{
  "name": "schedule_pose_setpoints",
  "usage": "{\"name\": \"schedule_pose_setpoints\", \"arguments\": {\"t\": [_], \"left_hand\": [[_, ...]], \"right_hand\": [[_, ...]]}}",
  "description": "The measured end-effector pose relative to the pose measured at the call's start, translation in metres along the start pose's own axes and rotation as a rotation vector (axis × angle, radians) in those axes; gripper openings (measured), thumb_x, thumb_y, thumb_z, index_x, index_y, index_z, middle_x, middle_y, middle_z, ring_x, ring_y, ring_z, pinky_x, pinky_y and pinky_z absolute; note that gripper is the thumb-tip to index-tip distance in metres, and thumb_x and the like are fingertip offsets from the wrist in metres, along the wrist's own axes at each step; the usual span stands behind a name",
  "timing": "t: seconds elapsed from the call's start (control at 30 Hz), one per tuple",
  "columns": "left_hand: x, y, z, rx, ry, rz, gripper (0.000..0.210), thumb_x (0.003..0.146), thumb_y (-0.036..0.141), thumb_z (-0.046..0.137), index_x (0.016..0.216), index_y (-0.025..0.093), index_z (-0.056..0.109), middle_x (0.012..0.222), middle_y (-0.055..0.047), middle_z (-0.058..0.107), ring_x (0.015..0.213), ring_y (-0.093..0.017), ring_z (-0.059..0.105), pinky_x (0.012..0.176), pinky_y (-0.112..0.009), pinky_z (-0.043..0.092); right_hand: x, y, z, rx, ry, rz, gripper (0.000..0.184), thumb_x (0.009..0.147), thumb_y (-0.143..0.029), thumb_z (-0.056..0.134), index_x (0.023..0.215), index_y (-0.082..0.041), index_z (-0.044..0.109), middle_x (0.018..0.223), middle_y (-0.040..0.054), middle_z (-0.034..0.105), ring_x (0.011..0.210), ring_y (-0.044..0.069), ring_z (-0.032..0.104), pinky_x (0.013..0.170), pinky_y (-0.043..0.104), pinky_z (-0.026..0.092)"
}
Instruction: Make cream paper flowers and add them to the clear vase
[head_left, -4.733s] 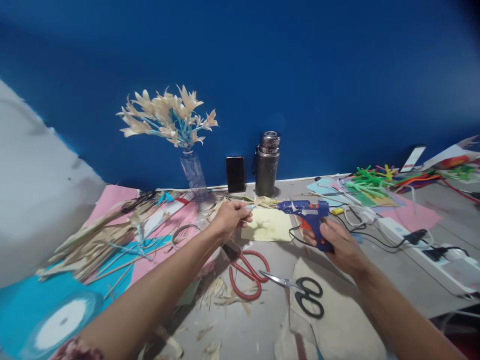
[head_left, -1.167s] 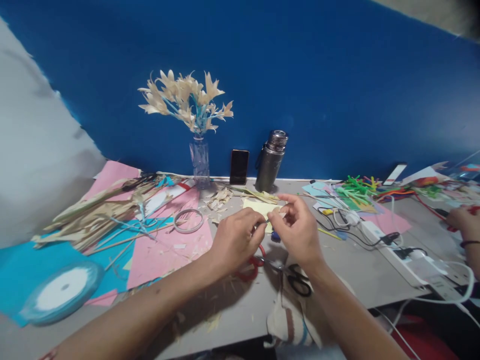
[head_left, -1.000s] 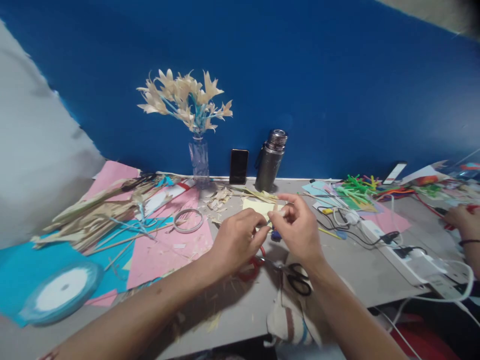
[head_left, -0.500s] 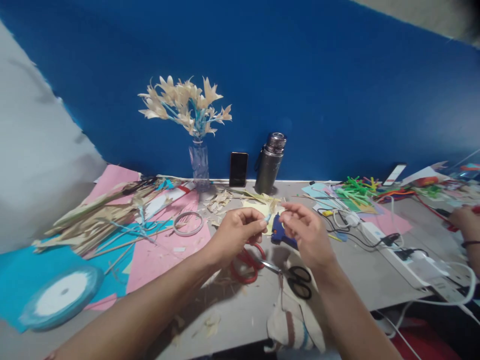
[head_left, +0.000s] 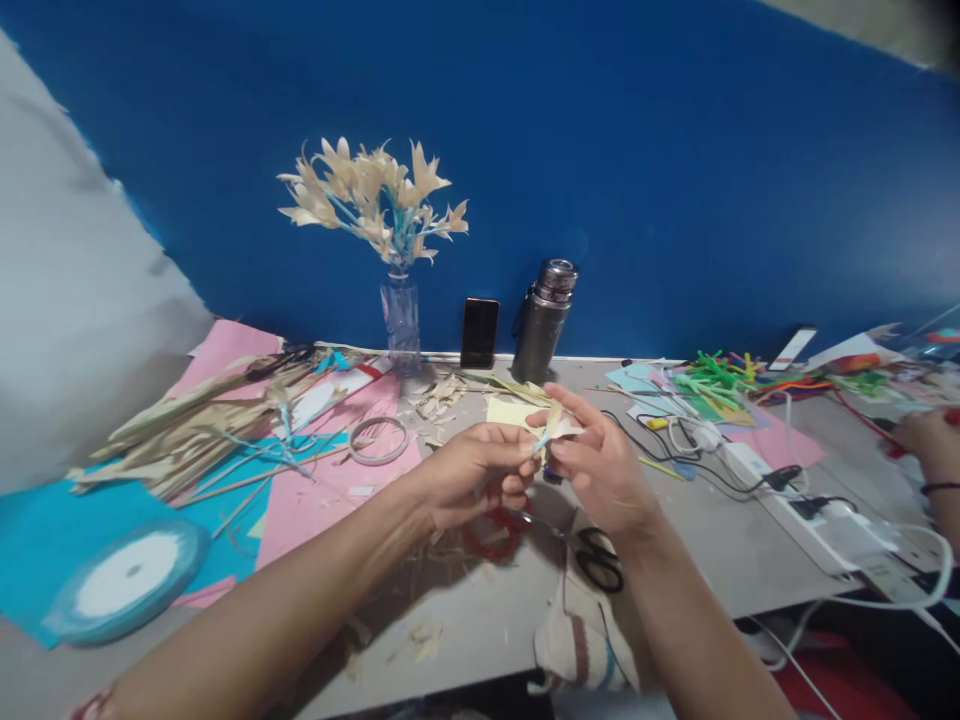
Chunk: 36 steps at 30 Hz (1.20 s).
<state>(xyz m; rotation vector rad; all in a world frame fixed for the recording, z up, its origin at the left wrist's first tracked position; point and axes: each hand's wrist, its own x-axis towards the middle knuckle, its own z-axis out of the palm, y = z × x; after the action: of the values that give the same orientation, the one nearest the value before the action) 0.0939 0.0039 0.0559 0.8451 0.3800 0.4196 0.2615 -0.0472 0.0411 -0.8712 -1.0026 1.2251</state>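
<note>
My left hand pinches the blue-wrapped stem of a small pale corn-husk flower. Curled around the flower's petals are the fingers of my right hand, its index finger stretched over the top; a petal lies between thumb and fingers. Below the hands lie red-handled scissors, partly covered by my left hand, and black-handled scissors. A blue glue gun is mostly hidden behind my right hand. Similar flowers on blue stems stand in a clear bottle at the back.
A phone and a steel flask stand by the wall. On the left lie dried husks, a tape ring and a blue ribbon roll. To the right are a power strip, cables and another person's hand.
My right hand has moved left and closed in on the flower, its fingers now at the petals. The flower shows more openly, and my left hand keeps hold of its stem.
</note>
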Motion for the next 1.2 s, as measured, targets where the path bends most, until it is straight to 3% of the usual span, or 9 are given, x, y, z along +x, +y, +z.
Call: {"name": "schedule_pose_setpoints", "arguments": {"t": [0.13, 0.23, 0.4, 0.5, 0.8, 1.03, 1.2], "left_hand": [[0.0, 0.001, 0.0, -0.138, -0.067, -0.089, 0.013, 0.076, 0.015, 0.07, 0.076, 0.011, 0.058, 0.063, 0.002, 0.047, 0.047, -0.003, 0.032, 0.047, -0.018, 0.027], [0.0, 0.0, -0.001, -0.103, -0.055, -0.086, 0.014, 0.076, 0.017, 0.072, 0.074, 0.01, 0.059, 0.062, 0.003, 0.048, 0.046, -0.003, 0.033, 0.047, -0.018, 0.03], [-0.001, 0.001, 0.0, 0.295, 0.186, 0.169, 0.022, 0.073, 0.028, 0.076, 0.069, 0.011, 0.063, 0.063, -0.002, 0.06, 0.05, -0.008, 0.051, 0.052, -0.022, 0.041], [-0.005, 0.004, 0.004, 0.541, 0.304, 0.306, 0.016, 0.074, 0.026, 0.073, 0.069, 0.011, 0.067, 0.061, -0.002, 0.062, 0.053, -0.01, 0.055, 0.053, -0.021, 0.042], [-0.012, 0.005, 0.012, 0.852, 0.456, 0.359, 0.01, 0.077, 0.019, 0.064, 0.072, 0.014, 0.071, 0.065, -0.002, 0.067, 0.054, -0.012, 0.06, 0.053, -0.022, 0.048], [-0.01, 0.004, 0.003, 0.802, 0.478, 0.256, 0.009, 0.077, 0.022, 0.063, 0.072, 0.015, 0.064, 0.058, 0.001, 0.061, 0.046, -0.011, 0.057, 0.044, -0.021, 0.045], [-0.005, 0.004, -0.008, 0.544, 0.378, 0.198, 0.015, 0.076, 0.027, 0.066, 0.07, 0.015, 0.06, 0.056, 0.001, 0.058, 0.041, -0.009, 0.05, 0.04, -0.02, 0.041]], "right_hand": [[0.001, -0.003, 0.001, 0.016, -0.05, -0.033, 0.068, 0.069, -0.021, 0.08, 0.132, -0.028, 0.054, 0.091, 0.0, 0.068, 0.068, 0.013, 0.063, 0.062, 0.028, 0.051], [0.001, -0.004, 0.004, -0.014, -0.023, -0.065, 0.069, 0.069, -0.022, 0.081, 0.132, -0.026, 0.053, 0.082, -0.0017, 0.066, 0.067, 0.014, 0.062, 0.063, 0.029, 0.051], [-0.002, -0.004, 0.008, -0.098, 0.12, -0.125, 0.066, 0.069, -0.024, 0.081, 0.129, -0.024, 0.054, 0.081, -0.0016, 0.065, 0.072, 0.015, 0.062, 0.064, 0.028, 0.05], [-0.004, -0.003, 0.011, -0.166, 0.219, -0.14, 0.065, 0.069, -0.026, 0.081, 0.127, -0.024, 0.054, 0.077, -0.0037, 0.062, 0.07, 0.014, 0.061, 0.062, 0.027, 0.048], [-0.004, 0.0, 0.019, -0.426, 0.357, -0.202, 0.061, 0.07, -0.027, 0.076, 0.126, -0.021, 0.052, 0.069, -0.0061, 0.057, 0.059, 0.011, 0.05, 0.057, 0.026, 0.044], [-0.001, 0.0, 0.019, -0.468, 0.368, -0.168, 0.058, 0.073, -0.032, 0.076, 0.125, -0.02, 0.053, 0.069, -0.0056, 0.058, 0.06, 0.012, 0.05, 0.057, 0.026, 0.043], [-0.001, 0.002, 0.006, -0.371, 0.312, -0.118, 0.062, 0.076, -0.044, 0.075, 0.128, -0.021, 0.051, 0.088, 0.0031, 0.069, 0.074, 0.017, 0.061, 0.065, 0.03, 0.048]]}}
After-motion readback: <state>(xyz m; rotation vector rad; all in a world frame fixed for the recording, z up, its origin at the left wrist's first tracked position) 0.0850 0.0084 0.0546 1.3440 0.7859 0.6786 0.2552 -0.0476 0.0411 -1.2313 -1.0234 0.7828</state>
